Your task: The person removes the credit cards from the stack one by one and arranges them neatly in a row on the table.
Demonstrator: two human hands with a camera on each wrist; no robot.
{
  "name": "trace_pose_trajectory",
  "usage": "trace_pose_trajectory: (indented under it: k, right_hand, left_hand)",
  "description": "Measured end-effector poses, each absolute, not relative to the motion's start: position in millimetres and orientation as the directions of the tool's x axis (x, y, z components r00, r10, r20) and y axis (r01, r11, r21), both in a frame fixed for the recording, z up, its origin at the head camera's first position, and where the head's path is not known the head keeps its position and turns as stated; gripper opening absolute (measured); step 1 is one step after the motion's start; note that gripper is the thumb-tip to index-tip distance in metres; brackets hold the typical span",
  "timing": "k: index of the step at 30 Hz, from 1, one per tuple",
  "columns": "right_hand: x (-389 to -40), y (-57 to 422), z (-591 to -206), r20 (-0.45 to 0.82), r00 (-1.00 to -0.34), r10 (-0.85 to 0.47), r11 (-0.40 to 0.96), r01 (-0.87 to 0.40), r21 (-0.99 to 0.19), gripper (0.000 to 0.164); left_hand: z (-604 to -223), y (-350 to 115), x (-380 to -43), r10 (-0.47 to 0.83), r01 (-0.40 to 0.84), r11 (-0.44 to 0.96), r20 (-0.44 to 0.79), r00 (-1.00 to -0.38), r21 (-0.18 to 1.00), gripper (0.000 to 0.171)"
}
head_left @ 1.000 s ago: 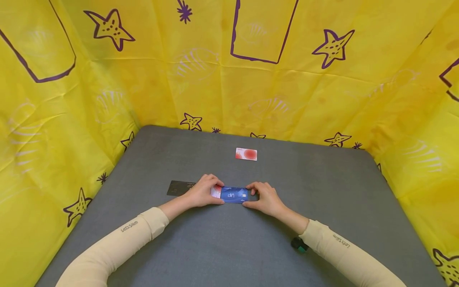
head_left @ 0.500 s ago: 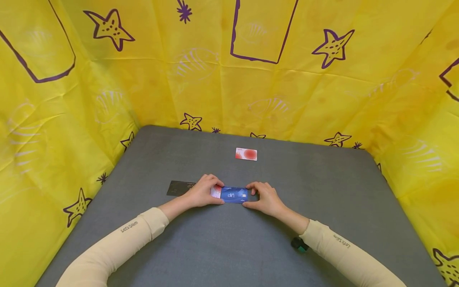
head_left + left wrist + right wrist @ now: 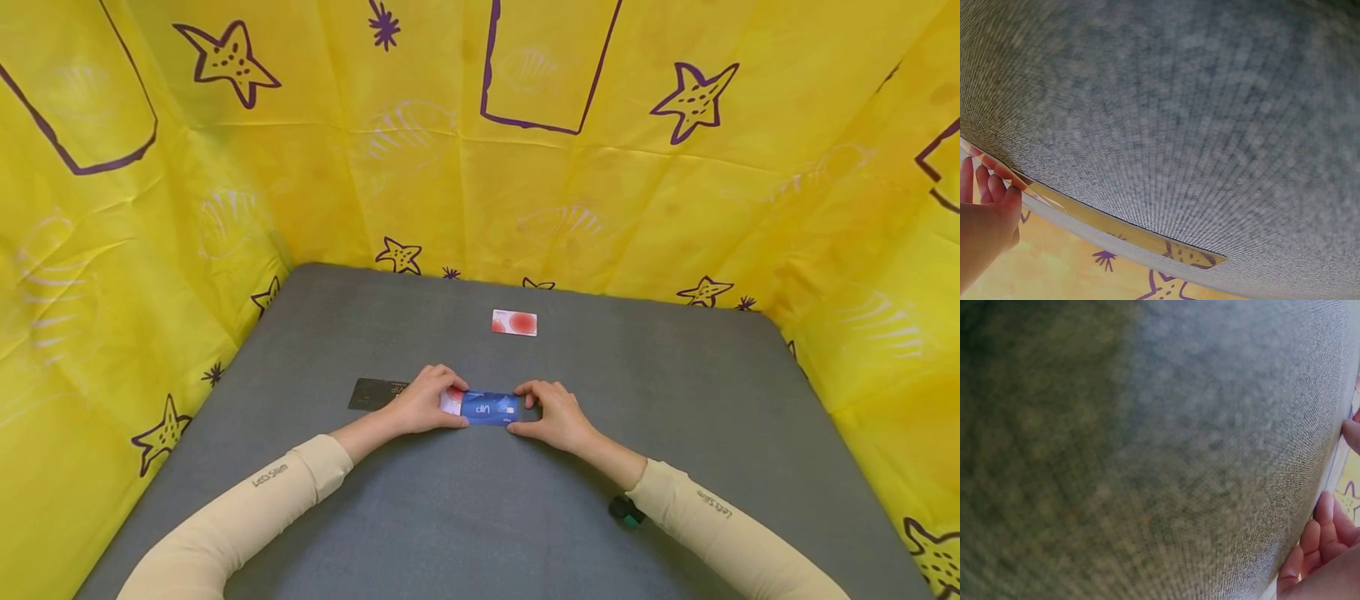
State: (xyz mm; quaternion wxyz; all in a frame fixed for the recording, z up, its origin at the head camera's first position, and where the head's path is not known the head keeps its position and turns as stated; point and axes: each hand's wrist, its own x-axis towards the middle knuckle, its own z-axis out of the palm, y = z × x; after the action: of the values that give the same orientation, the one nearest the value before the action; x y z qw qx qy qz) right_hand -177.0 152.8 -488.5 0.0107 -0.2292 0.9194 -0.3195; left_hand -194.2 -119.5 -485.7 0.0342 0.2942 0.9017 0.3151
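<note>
A blue card (image 3: 483,408) marked VIP lies flat on the grey table, between both hands in the head view. My left hand (image 3: 422,403) spans its left end, thumb at the near edge and fingers at the far edge. My right hand (image 3: 558,417) pinches the right end likewise. Under the left palm shows part of a red-and-white card (image 3: 452,401), against the blue one; the rest is hidden. Left of it lies a black VIP card (image 3: 375,393), partly behind the left hand. It appears as a shiny strip (image 3: 1122,224) in the left wrist view.
Farther back on the grey table (image 3: 637,375) lies another red-and-white card (image 3: 514,322), apart from the row. Yellow cloth (image 3: 450,192) with drawn starfish hangs behind and at both sides. A dark band (image 3: 626,510) sits at the right wrist.
</note>
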Motion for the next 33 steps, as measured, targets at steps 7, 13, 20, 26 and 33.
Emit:
trace_pose_trajectory:
  k: [7, 13, 20, 26, 33]
  right_hand:
    - [-177.7, 152.2, -490.7, 0.126, -0.892, -0.434, 0.690, -0.419, -0.590, 0.051]
    - [-176.7, 151.9, -489.4, 0.124, -0.888, -0.443, 0.685, -0.425, -0.592, 0.051]
    - [-176.2, 153.7, -490.6, 0.110, -0.888, -0.447, 0.676, -0.416, -0.608, 0.050]
    - [-177.5, 154.9, -489.3, 0.115, -0.888, -0.445, 0.661, -0.412, -0.627, 0.049]
    - [-178.9, 157.0, -489.1, 0.139, -0.883, -0.448, 0.638, -0.425, -0.642, 0.047]
  left_hand:
    - [-485.6, -119.2, -193.5, 0.551, 0.500, 0.631, 0.112, -0.827, 0.593, 0.050]
    - [-484.2, -118.3, -192.8, 0.548, 0.486, 0.643, 0.089, -0.832, 0.591, 0.050]
    - [-481.2, -115.6, -193.4, 0.559, 0.483, 0.657, 0.056, -0.827, 0.579, 0.052]
    - [-477.3, -114.5, -194.0, 0.547, 0.460, 0.677, 0.026, -0.837, 0.575, 0.051]
    - [-474.3, -112.8, -193.5, 0.538, 0.467, 0.667, 0.059, -0.841, 0.581, 0.048]
